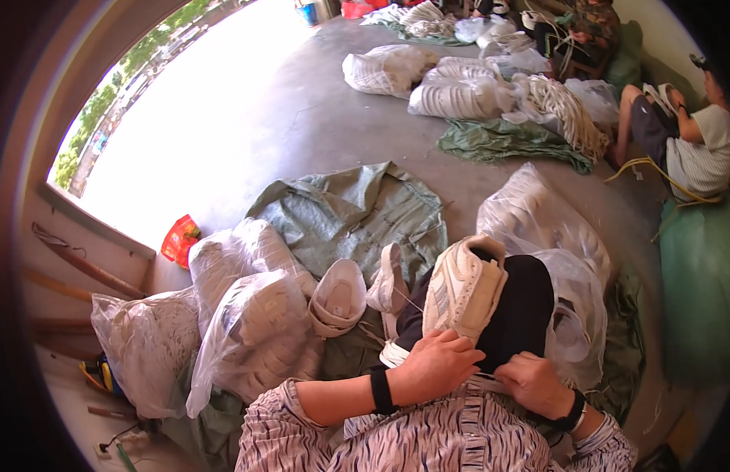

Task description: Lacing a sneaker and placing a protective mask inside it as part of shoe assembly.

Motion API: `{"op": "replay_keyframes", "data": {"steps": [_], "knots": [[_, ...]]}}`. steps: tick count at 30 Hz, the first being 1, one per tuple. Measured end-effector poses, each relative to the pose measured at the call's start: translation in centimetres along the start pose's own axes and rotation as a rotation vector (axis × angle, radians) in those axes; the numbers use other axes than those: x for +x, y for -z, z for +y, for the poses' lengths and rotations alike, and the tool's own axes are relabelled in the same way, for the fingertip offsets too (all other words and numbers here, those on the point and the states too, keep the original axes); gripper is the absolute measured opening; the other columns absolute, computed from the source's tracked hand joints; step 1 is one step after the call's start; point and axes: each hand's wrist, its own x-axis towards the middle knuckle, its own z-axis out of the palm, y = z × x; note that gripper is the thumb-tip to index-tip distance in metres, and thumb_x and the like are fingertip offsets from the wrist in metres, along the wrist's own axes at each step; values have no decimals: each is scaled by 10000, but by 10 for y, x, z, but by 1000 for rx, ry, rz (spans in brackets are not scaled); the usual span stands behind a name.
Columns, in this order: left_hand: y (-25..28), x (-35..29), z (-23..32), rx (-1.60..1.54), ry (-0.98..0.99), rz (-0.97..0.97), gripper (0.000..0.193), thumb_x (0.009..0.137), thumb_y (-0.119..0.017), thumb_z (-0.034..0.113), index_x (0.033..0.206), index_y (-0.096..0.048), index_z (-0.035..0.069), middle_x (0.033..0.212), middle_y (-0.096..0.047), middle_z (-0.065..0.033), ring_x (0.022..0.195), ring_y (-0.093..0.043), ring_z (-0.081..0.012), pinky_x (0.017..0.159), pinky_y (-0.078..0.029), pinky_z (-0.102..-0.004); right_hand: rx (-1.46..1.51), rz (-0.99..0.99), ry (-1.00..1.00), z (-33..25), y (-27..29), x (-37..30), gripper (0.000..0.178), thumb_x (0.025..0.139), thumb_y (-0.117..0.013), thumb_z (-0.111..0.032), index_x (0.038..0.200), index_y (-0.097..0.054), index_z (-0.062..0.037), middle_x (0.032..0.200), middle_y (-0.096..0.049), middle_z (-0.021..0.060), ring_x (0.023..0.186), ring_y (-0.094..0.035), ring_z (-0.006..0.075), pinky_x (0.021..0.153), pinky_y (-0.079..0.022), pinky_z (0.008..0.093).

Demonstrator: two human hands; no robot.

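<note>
A beige and white sneaker [465, 287] lies across my dark-trousered lap, its opening facing away from me. My left hand [437, 366] is closed at the sneaker's near end, fingers curled against it. Close to my waist, my right hand [532, 384] is closed in a pinch; whatever its fingers hold is hidden. A thin pale thread or lace runs from near the sneaker to the left. Beyond my left knee stand a white shoe upper [338, 299] and another pale shoe [388, 282].
Clear plastic bags of white shoes [263, 330] crowd my left, with another bag [542, 220] at my right. A green woven sheet [357, 212] is spread ahead. One person [703, 149] sits at the right holding a pale shoe; another [593, 35] works farther back.
</note>
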Motion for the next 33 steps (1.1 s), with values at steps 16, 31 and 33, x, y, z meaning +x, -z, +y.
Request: {"op": "replay_keyframes", "data": {"steps": [16,31,33], "knots": [[46,30,18,-1168,-64,-230,289,969,-498,234,835,-619,8,750,-590,-50,708,-541,-169,672,-429,-283,1499,532,-247,-15,134,-10,262,900,-576,-75,1127,-451,-42,585,-409,-3,394,-356,46,291,-231,202],[80,-30,-79,-664,515,-198,164,887,-579,156,874,-648,8,677,-602,-40,595,-557,-117,562,-445,-258,-502,726,-1142,251,132,-202,262,744,-652,-78,990,-601,-7,866,-644,136,749,-627,288,678,-502,368],[75,0,-44,-476,241,-237,176,880,-605,152,948,-672,4,756,-659,-69,651,-618,-115,598,-482,-247,-314,588,-864,182,107,-107,295,733,-661,-97,1009,-618,-1,942,-655,157,873,-635,302,789,-496,357]]}}
